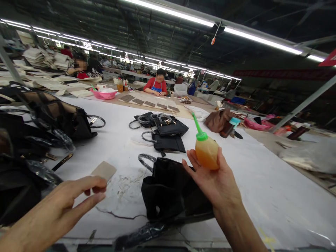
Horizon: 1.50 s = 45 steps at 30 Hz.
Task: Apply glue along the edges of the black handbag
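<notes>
My right hand [214, 182] holds a soft squeeze bottle [207, 154] with a long green nozzle, tilted left, and amber liquid in its lower part. Below that hand stands a black handbag [168, 185] with a plastic-wrapped handle. My left hand [70, 201] hovers at the left, fingers bent and thumb apart from the index finger. Just beyond its fingertips is a small grey-beige card-like piece [105, 170]. Whether the fingers touch this piece I cannot tell.
More black bags [168, 131] lie mid-table, and others [52, 119] crowd the left side. A brown bundle [219, 120] sits beyond the bottle. Past the white-covered table [262, 182], a person in red [157, 84] sits near a pink basin [103, 93].
</notes>
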Available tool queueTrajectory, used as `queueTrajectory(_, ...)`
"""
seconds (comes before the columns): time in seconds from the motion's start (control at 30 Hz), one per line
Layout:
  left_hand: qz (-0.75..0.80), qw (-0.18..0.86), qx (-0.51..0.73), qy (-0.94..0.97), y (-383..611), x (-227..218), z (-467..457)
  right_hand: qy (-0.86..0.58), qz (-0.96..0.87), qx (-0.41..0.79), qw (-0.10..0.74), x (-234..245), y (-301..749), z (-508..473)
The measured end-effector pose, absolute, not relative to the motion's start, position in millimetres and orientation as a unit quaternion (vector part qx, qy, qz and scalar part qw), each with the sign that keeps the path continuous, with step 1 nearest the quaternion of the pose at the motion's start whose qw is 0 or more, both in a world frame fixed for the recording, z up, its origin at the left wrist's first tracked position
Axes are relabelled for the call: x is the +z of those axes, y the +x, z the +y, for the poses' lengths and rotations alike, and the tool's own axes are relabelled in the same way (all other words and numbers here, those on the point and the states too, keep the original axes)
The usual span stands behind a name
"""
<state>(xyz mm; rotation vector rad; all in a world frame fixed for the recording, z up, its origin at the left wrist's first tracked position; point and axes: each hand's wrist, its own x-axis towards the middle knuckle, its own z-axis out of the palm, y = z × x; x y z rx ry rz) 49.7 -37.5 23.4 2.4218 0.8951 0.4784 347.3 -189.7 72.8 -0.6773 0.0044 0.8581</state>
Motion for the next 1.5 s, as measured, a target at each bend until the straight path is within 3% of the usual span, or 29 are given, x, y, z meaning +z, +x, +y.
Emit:
queueTrajectory(0.1, 0.267, 0.302, 0.196, 0.894, 77.5, 51.7, -60.9, -0.319, 0.006, 0.419, 0.850, 73.0, 343.9, -189.1)
queueTrajectory(0.23, 0.002, 0.345, 0.096, 0.934, 148.4, 101.0, -86.3, -0.318, 0.010, 0.413, 0.853, 73.5, 342.3, -188.8)
queueTrajectory(0.37, -0.107, 0.257, 0.035, 0.960, 199.9, 107.1, -89.9, -0.312, 0.015, 0.411, 0.856, 72.8, 345.9, -190.6)
queueTrajectory(0.47, -0.036, 0.226, -0.037, 0.973, 201.0, 94.1, -85.2, -0.307, 0.014, 0.411, 0.859, 71.9, 348.0, -192.6)
queueTrajectory(0.67, 0.165, 0.299, -0.139, 0.930, 167.9, 70.9, -68.1, -0.317, 0.012, 0.407, 0.857, 73.2, 346.0, -194.1)
queueTrajectory(0.83, 0.261, 0.236, -0.156, 0.923, 166.4, 48.3, -62.5, -0.316, 0.010, 0.404, 0.858, 71.0, 344.7, -193.2)
queueTrajectory(1.27, 0.420, 0.280, -0.033, 0.863, 226.2, 8.6, -56.6, -0.335, 0.007, 0.416, 0.845, 68.5, 344.5, -202.3)
queueTrajectory(1.5, 0.455, 0.239, -0.001, 0.858, 250.5, -1.9, -46.8, -0.336, 0.016, 0.425, 0.840, 67.2, 345.4, -206.0)
